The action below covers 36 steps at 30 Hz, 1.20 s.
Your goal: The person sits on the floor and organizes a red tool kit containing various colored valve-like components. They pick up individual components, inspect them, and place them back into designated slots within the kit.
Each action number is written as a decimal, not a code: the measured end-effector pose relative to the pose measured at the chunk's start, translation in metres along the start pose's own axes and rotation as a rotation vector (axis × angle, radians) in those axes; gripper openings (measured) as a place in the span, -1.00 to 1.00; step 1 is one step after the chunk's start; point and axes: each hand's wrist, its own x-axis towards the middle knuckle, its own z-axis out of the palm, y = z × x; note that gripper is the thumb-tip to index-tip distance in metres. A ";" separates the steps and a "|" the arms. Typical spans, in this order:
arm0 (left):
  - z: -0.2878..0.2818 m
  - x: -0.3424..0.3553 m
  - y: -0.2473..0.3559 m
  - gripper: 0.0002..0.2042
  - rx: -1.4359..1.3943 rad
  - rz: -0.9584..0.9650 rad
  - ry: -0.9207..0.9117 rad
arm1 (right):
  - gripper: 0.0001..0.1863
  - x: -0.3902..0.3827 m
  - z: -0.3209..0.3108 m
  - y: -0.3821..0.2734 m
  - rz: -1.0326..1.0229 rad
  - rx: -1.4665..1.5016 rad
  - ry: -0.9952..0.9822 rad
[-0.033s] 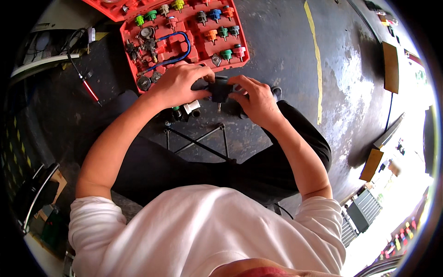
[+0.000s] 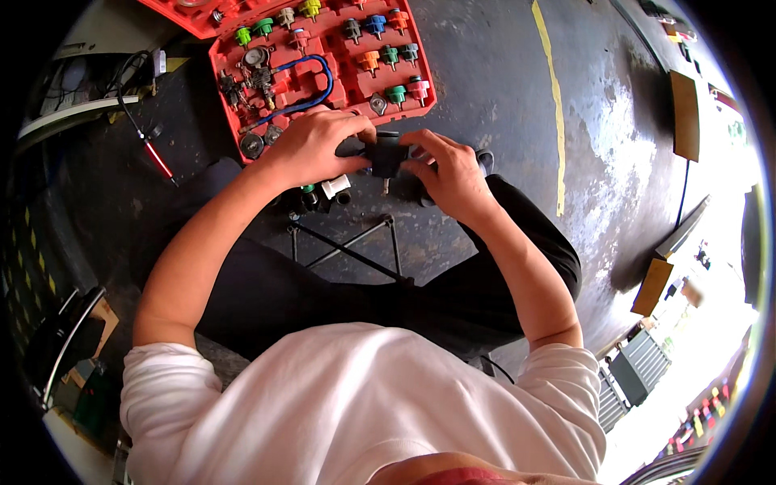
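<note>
Between my two hands is a black adapter cap (image 2: 385, 156) with a short metal stem pointing down toward me. The thumb and fingers of my left hand (image 2: 322, 144) grip its left side. My right hand (image 2: 450, 174) pinches its right side between thumb and bent fingers. Just beyond my hands lies an opened red case (image 2: 343, 89) with moulded recesses. It holds several coloured adapter caps (image 2: 377, 27), a blue hose (image 2: 331, 79) and a pressure gauge (image 2: 257, 56). Beneath my left wrist, a white fitting (image 2: 335, 187) and some dark parts are partly hidden.
A folding frame with crossed dark bars (image 2: 347, 252) stands between my legs. A red-handled tool with a dark hose (image 2: 158, 161) lies on the floor at the left. Yellow tape (image 2: 553, 97) runs along the floor at the right, near brown panels (image 2: 684, 117).
The black adapter cap has tilted slightly between my fingers, showing more of its round top edge. My hands hold almost the same place.
</note>
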 end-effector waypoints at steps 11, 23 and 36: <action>0.016 0.003 -0.004 -0.63 0.065 0.030 0.021 | -0.66 -0.005 -0.001 0.008 0.042 -0.081 -0.008; 0.017 0.004 -0.003 -0.66 0.070 0.064 0.034 | -0.60 -0.005 -0.003 0.005 -0.071 -0.265 -0.021; 0.020 0.003 0.000 -0.65 0.066 0.067 0.024 | -0.60 -0.008 0.000 0.006 -0.066 -0.296 -0.036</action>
